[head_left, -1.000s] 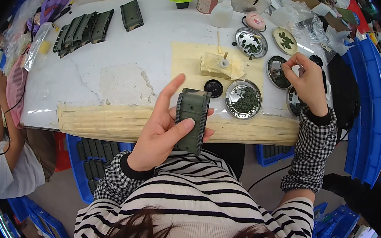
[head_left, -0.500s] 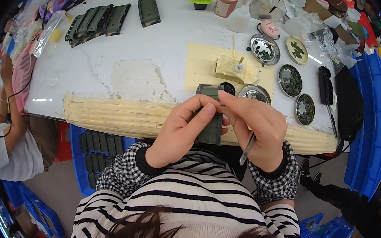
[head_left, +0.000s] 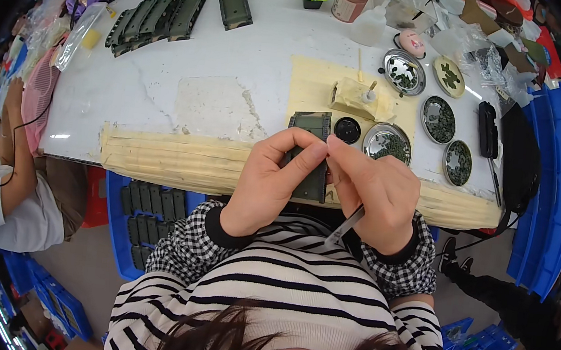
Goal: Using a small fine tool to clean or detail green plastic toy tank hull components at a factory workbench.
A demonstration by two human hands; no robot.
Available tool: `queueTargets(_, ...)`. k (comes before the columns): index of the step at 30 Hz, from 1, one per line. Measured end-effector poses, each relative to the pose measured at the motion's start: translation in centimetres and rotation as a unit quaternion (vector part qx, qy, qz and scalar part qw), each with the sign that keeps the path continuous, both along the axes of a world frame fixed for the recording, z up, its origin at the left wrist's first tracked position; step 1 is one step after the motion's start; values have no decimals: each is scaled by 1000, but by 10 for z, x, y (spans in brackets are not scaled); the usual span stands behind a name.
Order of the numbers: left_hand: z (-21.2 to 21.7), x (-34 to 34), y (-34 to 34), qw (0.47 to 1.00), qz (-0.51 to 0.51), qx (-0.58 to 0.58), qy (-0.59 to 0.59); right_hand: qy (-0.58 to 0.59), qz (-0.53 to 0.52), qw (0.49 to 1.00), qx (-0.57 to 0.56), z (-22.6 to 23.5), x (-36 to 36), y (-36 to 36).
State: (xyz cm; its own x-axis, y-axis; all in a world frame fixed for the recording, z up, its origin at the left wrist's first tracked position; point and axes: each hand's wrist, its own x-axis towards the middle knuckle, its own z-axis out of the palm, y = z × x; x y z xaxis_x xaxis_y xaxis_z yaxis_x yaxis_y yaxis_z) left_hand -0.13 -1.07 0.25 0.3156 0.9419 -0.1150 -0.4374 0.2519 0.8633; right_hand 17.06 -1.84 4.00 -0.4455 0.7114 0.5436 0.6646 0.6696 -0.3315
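Between my hands, over the table's front edge, is a long dark green plastic panel (head_left: 309,187) with a camouflage-patterned end. My left hand (head_left: 269,181) is closed on its side, thumb and forefinger pinched together. My right hand (head_left: 383,203) is closed too, with metal tweezers (head_left: 345,227) tucked in its palm, their end pointing down toward my striped top. The thumb and forefinger of that hand meet my left fingertips above the panel; anything tiny between them is hidden. Just beyond stands a round black dish (head_left: 347,130), beside a metal dish (head_left: 370,147) of small green pieces.
Several similar panels (head_left: 153,23) lie at the far left, one panel (head_left: 235,7) apart from them. Dishes of small parts (head_left: 439,119) stand to the right, near a taped block (head_left: 353,98). A blue crate (head_left: 114,226) with more panels sits below left. Another person (head_left: 18,195) is at the left.
The tweezers in my right hand have swung so their end points further left. My fingers stay together over the panel. The tabletop has shifted slightly right in view.
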Motion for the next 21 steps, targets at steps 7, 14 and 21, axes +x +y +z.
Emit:
queueTargets(7, 0, -4, -2, 999, -26, -18, -30, 161, -4, 985, -64, -4, -5, 7)
queueTargets(14, 14, 2, -7, 999, 2, 50, 13, 196, -40, 975, -100, 6, 5, 12)
queueTargets(21, -1, -3, -10, 974, -14, 176, 139, 131, -43, 990, -2, -6, 7, 20)
